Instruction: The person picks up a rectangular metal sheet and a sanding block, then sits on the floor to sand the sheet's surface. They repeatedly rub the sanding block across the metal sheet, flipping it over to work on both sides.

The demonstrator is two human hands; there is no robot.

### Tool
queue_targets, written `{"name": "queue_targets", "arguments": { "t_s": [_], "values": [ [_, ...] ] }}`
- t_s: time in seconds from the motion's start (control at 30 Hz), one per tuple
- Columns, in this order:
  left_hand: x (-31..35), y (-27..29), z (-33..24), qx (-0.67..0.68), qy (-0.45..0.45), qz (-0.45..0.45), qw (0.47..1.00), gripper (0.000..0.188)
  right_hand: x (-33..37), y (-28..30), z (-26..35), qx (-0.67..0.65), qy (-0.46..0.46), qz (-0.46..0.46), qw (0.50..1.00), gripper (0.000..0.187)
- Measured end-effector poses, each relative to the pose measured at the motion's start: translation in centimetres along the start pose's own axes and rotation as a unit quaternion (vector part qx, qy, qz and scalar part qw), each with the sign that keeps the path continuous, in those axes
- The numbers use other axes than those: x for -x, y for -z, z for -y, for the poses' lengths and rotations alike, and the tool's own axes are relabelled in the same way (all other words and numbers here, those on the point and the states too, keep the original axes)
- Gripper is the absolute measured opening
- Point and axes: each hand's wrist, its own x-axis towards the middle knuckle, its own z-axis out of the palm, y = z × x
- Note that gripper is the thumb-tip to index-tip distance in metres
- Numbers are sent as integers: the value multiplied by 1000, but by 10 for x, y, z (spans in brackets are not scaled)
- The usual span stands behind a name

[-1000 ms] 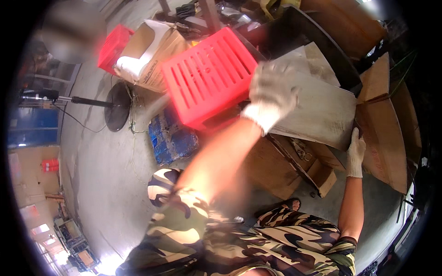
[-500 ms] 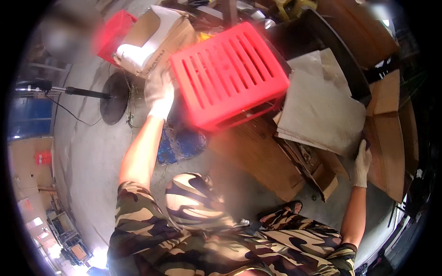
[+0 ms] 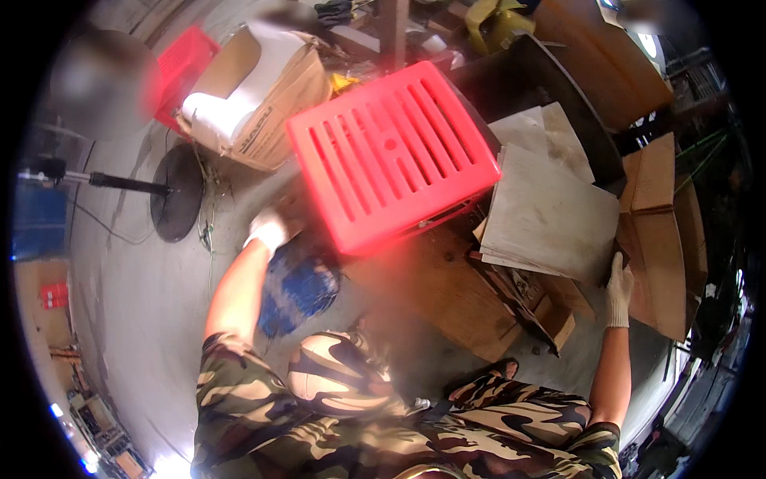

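Observation:
My left hand [image 3: 275, 227], in a white glove, is beside the near left side of a red slotted plastic stool [image 3: 392, 152], above a worn blue object [image 3: 299, 291]. Its fingers are smeared by motion, and whatever they touch cannot be made out. My right hand [image 3: 618, 289], gloved too, has its fingers closed at the near right corner of a stack of grey-white sheets [image 3: 550, 211]. Something small and dark shows at those fingertips; its kind is unclear. The sheets lie just right of the stool.
An open cardboard box [image 3: 275, 112] with white lining stands at the far left, a red crate [image 3: 182, 70] behind it. Left of my left arm is a round black stand base [image 3: 177, 193]. Flattened cardboard [image 3: 447, 295] lies in front; an upright open carton [image 3: 658, 239] stands right.
My left hand has come back toward me from beside the lined cardboard box to above the blue object. My right hand stays at the sheets' corner. The whole view has shifted slightly.

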Motion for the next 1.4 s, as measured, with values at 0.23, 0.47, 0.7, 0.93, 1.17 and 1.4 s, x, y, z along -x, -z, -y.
{"name": "queue_targets", "arguments": {
  "t_s": [0.23,0.47,0.7,0.93,1.17,1.4],
  "values": [
    [116,-73,248,-18,310,-88,947,69,-15,-25,-1,-13,-5,-4,1000,67],
    [36,168,-89,121,-290,-369,874,61,-8,-11,43,-59,-83,15,995,74],
    [-32,174,-118,2,-133,-43,990,69,0,-6,51,-43,-61,-14,997,71],
    [82,69,149,42,-151,-164,974,45,-3,-10,37,-47,-37,-29,998,69],
    [134,-9,301,-307,-160,-88,934,37,-13,-10,64,-29,-111,5,993,71],
    [182,53,183,137,117,-29,983,75,7,52,41,114,-40,-50,991,63]
  ]
}}
